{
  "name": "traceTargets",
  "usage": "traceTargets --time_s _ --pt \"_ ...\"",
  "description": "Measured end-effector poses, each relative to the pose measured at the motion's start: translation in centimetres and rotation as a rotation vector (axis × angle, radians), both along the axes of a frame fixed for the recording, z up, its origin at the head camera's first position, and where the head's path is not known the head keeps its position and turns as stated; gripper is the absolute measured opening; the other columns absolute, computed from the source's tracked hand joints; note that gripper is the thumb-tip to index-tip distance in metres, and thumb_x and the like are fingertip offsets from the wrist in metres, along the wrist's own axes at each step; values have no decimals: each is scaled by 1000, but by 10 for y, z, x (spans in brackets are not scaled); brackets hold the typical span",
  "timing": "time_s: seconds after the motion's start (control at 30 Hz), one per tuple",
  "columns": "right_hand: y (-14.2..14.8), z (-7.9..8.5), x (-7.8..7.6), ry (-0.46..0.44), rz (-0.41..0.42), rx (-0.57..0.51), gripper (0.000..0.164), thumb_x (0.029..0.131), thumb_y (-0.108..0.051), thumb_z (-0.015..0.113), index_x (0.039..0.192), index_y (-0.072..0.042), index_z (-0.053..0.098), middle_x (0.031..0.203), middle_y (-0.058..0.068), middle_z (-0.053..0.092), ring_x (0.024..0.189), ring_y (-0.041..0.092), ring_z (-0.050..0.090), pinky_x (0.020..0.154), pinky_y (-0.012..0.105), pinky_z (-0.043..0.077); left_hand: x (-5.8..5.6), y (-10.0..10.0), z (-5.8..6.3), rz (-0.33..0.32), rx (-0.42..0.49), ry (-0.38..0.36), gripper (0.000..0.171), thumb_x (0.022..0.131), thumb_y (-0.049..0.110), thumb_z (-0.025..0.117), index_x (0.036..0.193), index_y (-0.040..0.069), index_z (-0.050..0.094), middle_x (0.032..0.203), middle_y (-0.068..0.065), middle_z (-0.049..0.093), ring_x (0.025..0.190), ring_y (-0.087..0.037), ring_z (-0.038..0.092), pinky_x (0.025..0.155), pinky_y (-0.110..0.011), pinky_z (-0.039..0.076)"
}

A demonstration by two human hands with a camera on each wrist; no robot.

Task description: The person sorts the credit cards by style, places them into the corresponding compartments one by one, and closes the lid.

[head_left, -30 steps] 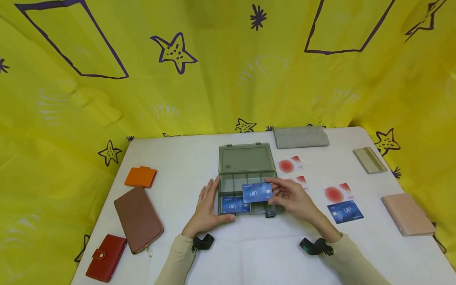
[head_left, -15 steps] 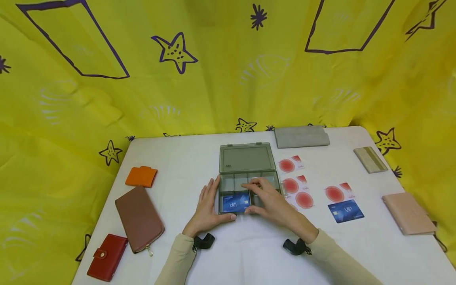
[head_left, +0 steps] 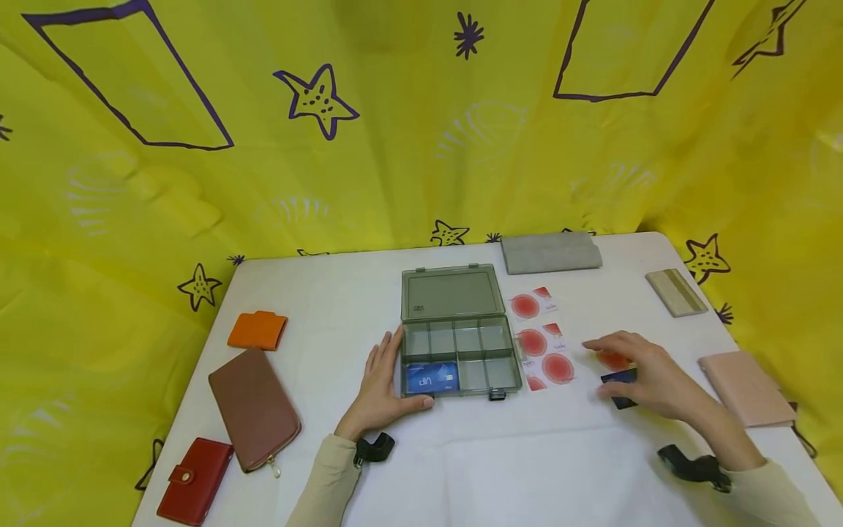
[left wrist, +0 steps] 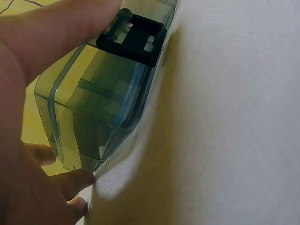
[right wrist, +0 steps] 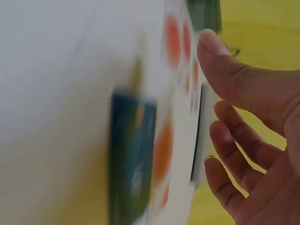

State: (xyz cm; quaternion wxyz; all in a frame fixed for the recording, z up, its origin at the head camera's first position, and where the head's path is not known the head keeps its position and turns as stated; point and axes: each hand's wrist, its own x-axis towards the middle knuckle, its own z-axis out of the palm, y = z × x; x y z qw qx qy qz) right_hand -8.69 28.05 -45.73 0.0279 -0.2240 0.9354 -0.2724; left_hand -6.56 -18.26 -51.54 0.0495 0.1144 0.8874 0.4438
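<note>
The left hand (head_left: 378,388), fingers extended, rests against the left side of a divided box (head_left: 472,375) bearing one blue card (head_left: 431,378) near left, while the right hand (head_left: 658,377), empty, thumb and fingers parted, hovers over a second blue card (right wrist: 132,159).
</note>
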Motion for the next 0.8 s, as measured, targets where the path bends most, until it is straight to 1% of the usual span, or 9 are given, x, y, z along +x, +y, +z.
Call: traceTargets --time_s 0.1,0.17,0.23,0.3,0.4,0.6,0.67,0.8 --pt "33 0 6 -98 -67 72 72 74 -17 97 139 -10 67 136 23 65 121 45 57 95 70 53 -1 0 1 -2 6 -1 131 74 43 95 173 19 12 178 -15 20 165 -43 6 131 -69 5" --pt "46 -3 8 -147 -87 131 72 76 -14 95 140 -9 65 139 29 60 122 52 52 94 77 49 -1 -1 1 -2 6 -5 131 74 43 95 173 20 12 178 -15 19 165 -43 5 131 -69 5" --pt "52 -7 10 -145 -80 171 70 75 -9 95 139 -9 66 138 29 59 120 51 54 94 76 50 -1 -2 1 -1 3 -5 131 74 43 95 173 20 12 178 -15 19 165 -43 5 130 -70 6" --pt "53 -11 10 -144 -66 208 69 76 -8 94 139 -11 67 137 28 59 118 50 55 93 74 50 0 -3 1 1 -2 -7 131 74 43 95 173 20 12 178 -15 19 165 -43 5 131 -70 6" --pt "52 -14 11 -125 -56 213 67 75 -10 94 137 -12 68 135 26 60 117 49 57 90 70 49 0 -3 1 3 -6 0 132 74 43 96 173 20 12 177 -15 20 165 -42 6 131 -69 6" --pt "53 -14 11 -127 -79 230 68 76 -16 95 138 -11 69 139 27 58 120 51 55 95 75 49 0 -2 1 -3 6 -5 131 75 44 95 173 19 12 178 -16 18 165 -45 5 129 -72 7" --pt "54 -13 12 -129 -79 253 67 76 -19 95 138 -12 70 137 28 61 119 52 57 95 76 50 1 -1 2 -4 8 -10 131 75 45 95 173 19 12 178 -17 18 165 -45 5 129 -73 7" --pt "54 -12 20 -104 -102 306 60 79 -21 94 134 -11 73 129 26 70 116 50 63 94 72 52 2 0 1 -8 11 -3 132 74 45 95 173 18 12 177 -18 18 165 -45 5 129 -72 6"
